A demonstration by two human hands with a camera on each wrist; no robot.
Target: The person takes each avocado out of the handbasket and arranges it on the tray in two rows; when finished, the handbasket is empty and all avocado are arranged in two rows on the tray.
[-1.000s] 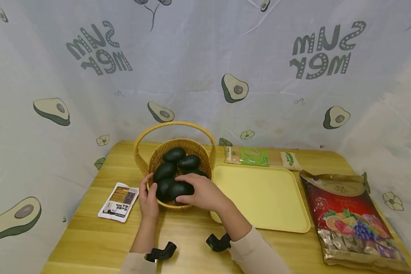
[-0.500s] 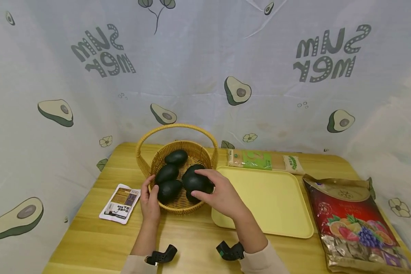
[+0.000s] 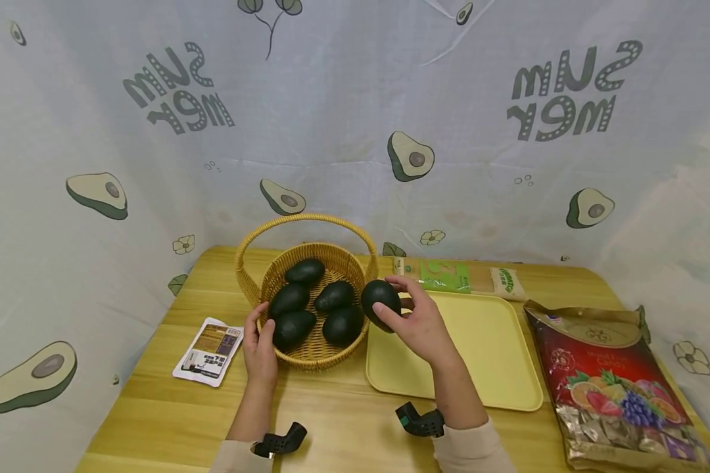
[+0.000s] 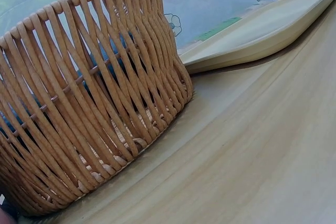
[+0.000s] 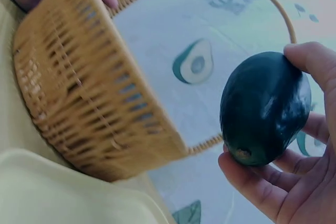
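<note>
A yellow wicker basket with a tall arched handle stands on the table, and several dark green avocados lie inside it. My left hand holds the basket's front left rim, thumb and fingers either side of it. Just past the right rim, my right hand pinches one avocado between thumb and fingers, lifted above the left end of a pale yellow tray. In the right wrist view the held avocado shows its stem end. The left wrist view shows mostly the basket's woven side.
Right of the tray lies a large red and gold candy bag. Behind the tray is a long flat packet with a green label. A small white pouch lies left of the basket. A printed curtain hangs behind the table.
My right hand has lifted one avocado out of the basket and carried it rightward to the tray's left end. The left hand stays on the basket rim.
</note>
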